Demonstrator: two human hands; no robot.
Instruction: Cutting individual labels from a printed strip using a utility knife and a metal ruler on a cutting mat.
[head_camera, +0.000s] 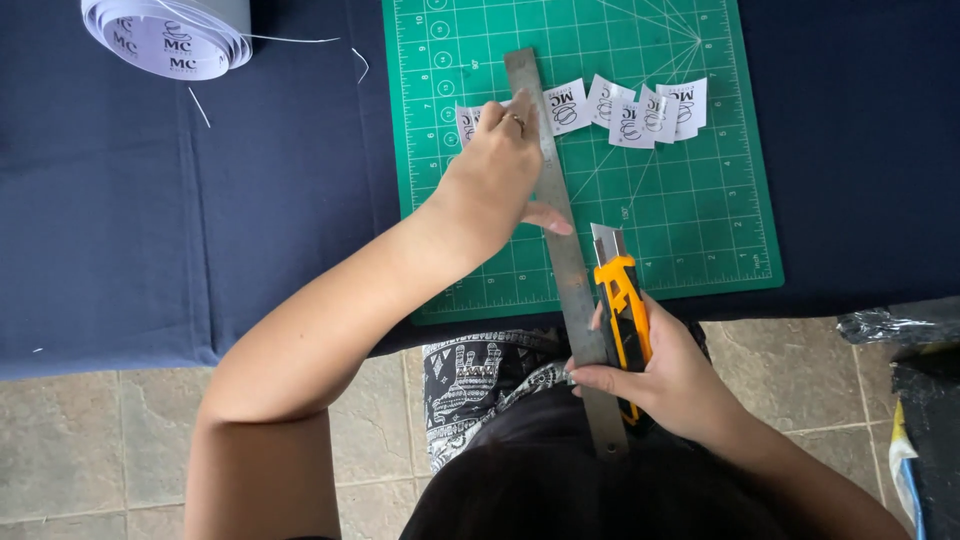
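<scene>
My left hand (497, 175) presses down on a long steel ruler (563, 250) that lies lengthwise over a green cutting mat (690, 210). Under its fingertips sits a small white printed label (467, 122), partly hidden by the hand. My right hand (660, 375) grips a yellow and black utility knife (620, 300) with its blade out, held against the ruler's right edge near the mat's front border. Several cut white labels (645, 110) lie overlapping on the mat to the right of the ruler.
A roll of white printed label tape (170, 35) lies at the far left on the dark blue tablecloth (150, 220), with thin paper slivers beside it. Stone floor tiles (100, 440) show below the table edge. A dark plastic bag (910, 350) sits at the right.
</scene>
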